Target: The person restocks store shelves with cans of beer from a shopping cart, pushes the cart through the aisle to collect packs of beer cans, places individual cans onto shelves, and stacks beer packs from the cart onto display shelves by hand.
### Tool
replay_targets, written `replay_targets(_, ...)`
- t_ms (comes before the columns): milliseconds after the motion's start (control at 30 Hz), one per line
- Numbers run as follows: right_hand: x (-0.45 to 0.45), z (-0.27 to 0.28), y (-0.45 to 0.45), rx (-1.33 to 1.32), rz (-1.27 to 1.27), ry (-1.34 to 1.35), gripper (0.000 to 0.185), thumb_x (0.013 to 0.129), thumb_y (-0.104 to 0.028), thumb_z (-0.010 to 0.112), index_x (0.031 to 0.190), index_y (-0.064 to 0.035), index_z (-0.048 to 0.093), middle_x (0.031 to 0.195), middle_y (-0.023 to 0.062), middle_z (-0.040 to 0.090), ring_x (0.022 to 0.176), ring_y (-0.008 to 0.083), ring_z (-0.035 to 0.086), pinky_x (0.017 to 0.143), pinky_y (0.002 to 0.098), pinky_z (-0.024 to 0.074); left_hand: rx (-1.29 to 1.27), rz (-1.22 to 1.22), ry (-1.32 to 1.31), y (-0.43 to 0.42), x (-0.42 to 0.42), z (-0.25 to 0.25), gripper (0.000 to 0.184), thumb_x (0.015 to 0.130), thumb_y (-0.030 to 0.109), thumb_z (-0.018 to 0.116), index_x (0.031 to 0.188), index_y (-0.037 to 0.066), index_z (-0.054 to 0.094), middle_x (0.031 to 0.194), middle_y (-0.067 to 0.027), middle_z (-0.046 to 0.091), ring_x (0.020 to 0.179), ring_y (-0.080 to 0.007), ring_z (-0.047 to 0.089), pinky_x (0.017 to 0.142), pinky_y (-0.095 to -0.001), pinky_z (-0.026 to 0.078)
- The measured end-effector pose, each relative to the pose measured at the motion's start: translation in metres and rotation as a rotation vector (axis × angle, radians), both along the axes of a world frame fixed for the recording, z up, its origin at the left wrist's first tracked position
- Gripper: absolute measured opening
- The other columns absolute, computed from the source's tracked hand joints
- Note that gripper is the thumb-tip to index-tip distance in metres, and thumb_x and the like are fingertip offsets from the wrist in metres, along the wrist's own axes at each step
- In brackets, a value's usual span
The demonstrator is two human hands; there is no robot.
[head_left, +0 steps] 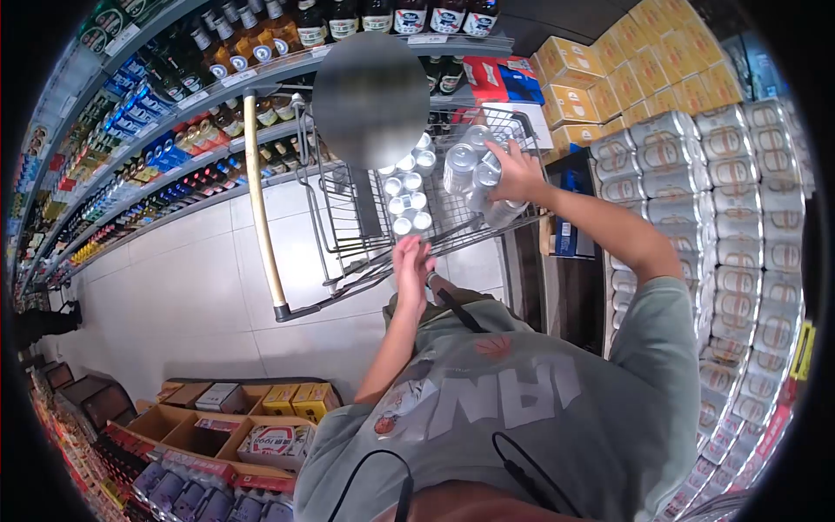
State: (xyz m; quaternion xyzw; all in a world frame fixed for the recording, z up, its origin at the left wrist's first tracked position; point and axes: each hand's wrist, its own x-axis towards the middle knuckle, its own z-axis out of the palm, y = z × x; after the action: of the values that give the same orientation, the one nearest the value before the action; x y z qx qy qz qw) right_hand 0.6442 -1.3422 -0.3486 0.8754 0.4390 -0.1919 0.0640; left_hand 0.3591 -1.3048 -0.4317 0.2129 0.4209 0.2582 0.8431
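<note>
A wire shopping cart [348,239] stands in front of me with silver cans in it. My right hand [517,172] reaches over its right part, fingers curled round a silver can [487,174]. Next to it stand more silver cans [461,158]; whether they are wrapped together I cannot tell. In the cart's middle sits a group of white-topped cans [405,204]. Just below that group, at the cart's near side, my left hand [410,263] is raised with its fingers extended and nothing visible in them.
Bottle and can shelves [200,96] line the far left. Yellow cartons [644,74] are stacked at the back right, and wrapped can packs [739,200] rise along my right. Cardboard boxes [217,435] stand at lower left. A blurred disc [370,100] hides part of the cart.
</note>
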Motion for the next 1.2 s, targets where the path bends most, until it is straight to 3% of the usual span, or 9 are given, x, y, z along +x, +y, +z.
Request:
replay_targets(67, -0.009, 0.064, -0.021, 0.029, 0.126, -0.03, 0.112, 0.053, -0.031, 0.087, 0.148, -0.0318, 0.027, 0.145, 0.0219, 0.031, 0.122, 0.0424, 0.047, 0.101, 0.0466, 0.0368, -0.748, -0.124, -0.313, -0.009, 0.025, -0.013, 0.081, 0.088, 0.056, 0.059, 0.145, 0.012, 0.022, 0.138, -0.0167, 0.036, 0.128, -0.0394, 0.04, 0.105, -0.0645, 0.032)
replay_targets(133, -0.019, 0.13, -0.043, 0.015, 0.251, -0.026, 0.112, 0.051, -0.026, 0.086, 0.148, -0.0301, 0.029, 0.146, 0.0226, 0.029, 0.121, 0.0445, 0.046, 0.1, 0.0467, 0.0373, -0.715, -0.226, -0.439, -0.018, 0.051, 0.005, 0.089, 0.086, 0.063, 0.056, 0.148, 0.015, 0.014, 0.146, -0.0171, 0.026, 0.135, -0.0424, 0.031, 0.106, -0.0679, 0.027)
replay_targets(167, -0.026, 0.157, -0.057, 0.027, 0.308, -0.061, 0.112, 0.05, -0.024, 0.086, 0.147, -0.0299, 0.031, 0.145, 0.0226, 0.03, 0.12, 0.0446, 0.046, 0.099, 0.0464, 0.0374, -0.608, -0.283, -0.454, -0.021, 0.066, 0.027, 0.091, 0.085, 0.068, 0.052, 0.148, 0.014, 0.015, 0.149, -0.0171, 0.025, 0.137, -0.0424, 0.027, 0.105, -0.07, 0.026)
replay_targets(300, -0.073, 0.244, -0.125, 0.125, 0.407, -0.187, 0.111, 0.045, -0.023, 0.087, 0.145, -0.0282, 0.039, 0.142, 0.0217, 0.034, 0.11, 0.0395, 0.051, 0.095, 0.044, 0.0372, -0.167, -0.145, -0.499, -0.083, 0.129, 0.083, 0.048, 0.1, 0.044, 0.039, 0.137, 0.015, 0.041, 0.142, -0.0027, 0.045, 0.129, -0.0211, 0.046, 0.11, -0.0389, 0.035)
replay_targets(533, -0.071, 0.35, -0.253, 0.233, 0.15, -0.434, 0.104, 0.05, -0.022, 0.085, 0.145, -0.0244, 0.041, 0.139, 0.0229, 0.037, 0.107, 0.0383, 0.055, 0.09, 0.0439, 0.0397, 0.299, -0.493, -0.916, -0.15, 0.18, 0.185, 0.07, 0.098, 0.05, 0.041, 0.151, 0.011, 0.016, 0.152, -0.0094, 0.027, 0.14, -0.0259, 0.029, 0.114, -0.0425, 0.027)
replay_targets(567, -0.066, 0.36, -0.272, 0.264, 0.092, -0.457, 0.102, 0.052, -0.017, 0.081, 0.145, -0.0238, 0.041, 0.14, 0.0243, 0.037, 0.112, 0.0385, 0.055, 0.091, 0.0447, 0.0404, 0.324, -0.547, -1.121, -0.156, 0.194, 0.195, 0.089, 0.09, 0.039, 0.064, 0.152, 0.01, 0.007, 0.151, -0.0125, 0.023, 0.14, -0.0252, 0.027, 0.114, -0.042, 0.025)
replay_targets(700, -0.057, 0.392, -0.334, 0.314, -0.043, -0.564, 0.103, 0.049, -0.014, 0.081, 0.144, -0.0264, 0.043, 0.142, 0.0248, 0.038, 0.118, 0.0403, 0.051, 0.098, 0.0444, 0.0388, 0.592, -0.745, -1.035, -0.204, 0.248, 0.24, 0.108, 0.063, 0.002, 0.088, 0.144, 0.007, 0.018, 0.136, -0.0114, 0.037, 0.13, -0.0212, 0.038, 0.109, -0.0381, 0.034)
replay_targets(867, -0.039, 0.411, -0.401, 0.226, -0.2, -0.629, 0.101, 0.049, -0.013, 0.08, 0.143, -0.0275, 0.045, 0.142, 0.0246, 0.038, 0.118, 0.04, 0.052, 0.098, 0.045, 0.039, 0.801, -0.981, -0.906, -0.274, 0.324, 0.246, 0.086, 0.063, 0.002, 0.088, 0.128, 0.005, 0.032, 0.126, -0.0092, 0.047, 0.117, -0.0201, 0.051, 0.098, -0.0358, 0.045)
replay_targets(1200, 0.019, 0.393, -0.503, 0.073, -0.461, -0.396, 0.103, 0.048, -0.015, 0.082, 0.143, -0.0268, 0.044, 0.144, 0.0266, 0.036, 0.117, 0.0415, 0.053, 0.098, 0.0446, 0.0418, 0.732, -1.104, -0.892, -0.401, 0.368, 0.223, 0.083, 0.063, 0.01, 0.09, 0.125, 0.001, 0.036, 0.126, -0.0105, 0.046, 0.116, -0.0217, 0.05, 0.099, -0.0369, 0.043)
